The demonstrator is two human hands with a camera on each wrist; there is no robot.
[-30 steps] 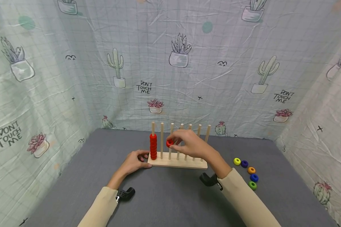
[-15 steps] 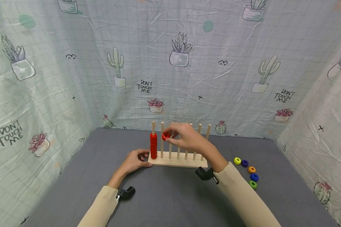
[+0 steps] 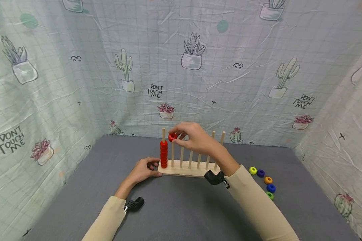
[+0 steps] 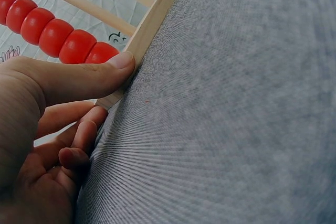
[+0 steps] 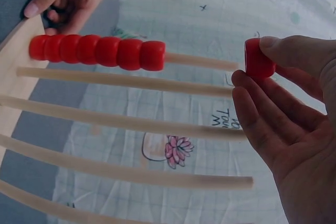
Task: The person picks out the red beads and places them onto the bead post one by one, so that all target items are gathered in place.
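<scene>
A wooden peg rack [image 3: 184, 171] with a row of upright pegs stands on the grey tabletop. Its leftmost peg carries a stack of red beads [image 3: 164, 154], and the bare tip shows above them. My left hand [image 3: 141, 170] grips the left end of the base, thumb [image 4: 89, 77] on one edge and fingers against the other side. Between thumb and fingers my right hand [image 3: 196, 139] pinches one red bead [image 5: 259, 59]. The right wrist view puts this bead just beyond the tip of the loaded peg, apart from it.
On the right lie several loose beads: yellow [image 3: 252, 170], purple [image 3: 260, 173], orange [image 3: 268, 180], blue [image 3: 270, 188] and green [image 3: 269, 195]. A printed cloth [image 3: 217, 83] hangs behind and along both sides of the table.
My right hand has raised the red bead and carried it leftward, from beside the third peg to near the tops of the first two. My left hand keeps its hold on the base.
</scene>
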